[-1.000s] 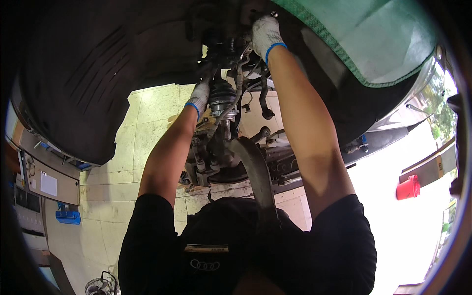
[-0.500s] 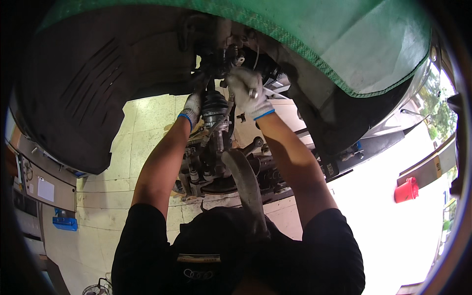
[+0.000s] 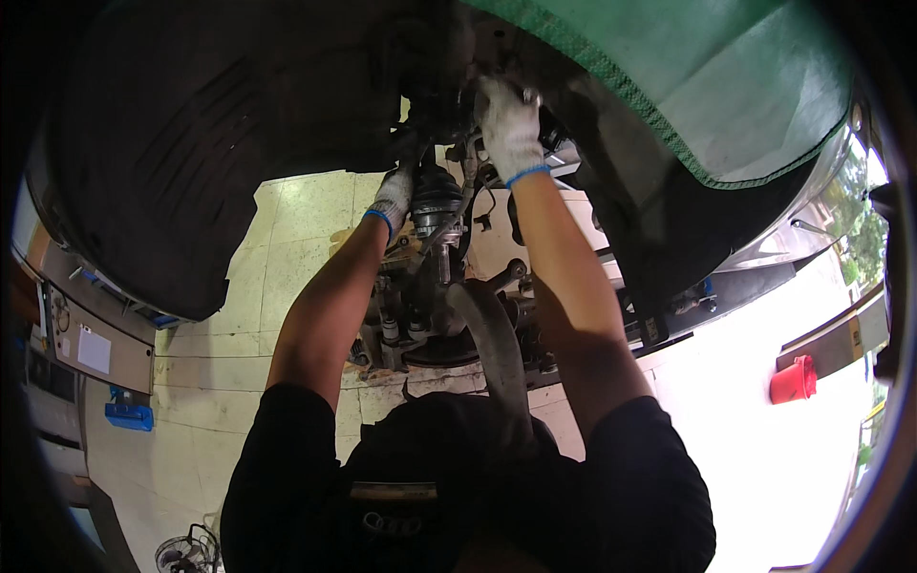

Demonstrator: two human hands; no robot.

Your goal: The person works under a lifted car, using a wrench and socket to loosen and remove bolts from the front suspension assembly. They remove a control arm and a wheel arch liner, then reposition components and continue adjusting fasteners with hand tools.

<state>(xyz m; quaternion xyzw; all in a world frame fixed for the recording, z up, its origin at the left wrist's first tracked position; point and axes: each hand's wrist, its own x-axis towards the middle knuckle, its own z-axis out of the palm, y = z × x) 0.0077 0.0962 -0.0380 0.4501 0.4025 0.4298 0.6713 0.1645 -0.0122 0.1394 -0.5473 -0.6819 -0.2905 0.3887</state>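
My right hand, in a white knit glove with a blue cuff, is raised among dark suspension parts under the wheel arch. Its fingers are curled, and a shiny metal end of something pokes out beside them; the rest of that piece is hidden. Lower and further left, my left hand in a matching glove is beside the drive shaft's ribbed black boot. Its fingers vanish into shadow, so their grip does not show. Below the boot, the shaft's bare splined metal end points down.
A dark wheel arch liner fills the upper left. The green-edged fender cover hangs at upper right. Beneath my arms are a brake disc and suspension arms. A blue case, a fan and a red bucket stand farther off.
My right hand has risen higher into the wheel arch, with the shiny metal end still showing at it. My left hand stays beside the boot. The whole view has shifted slightly.
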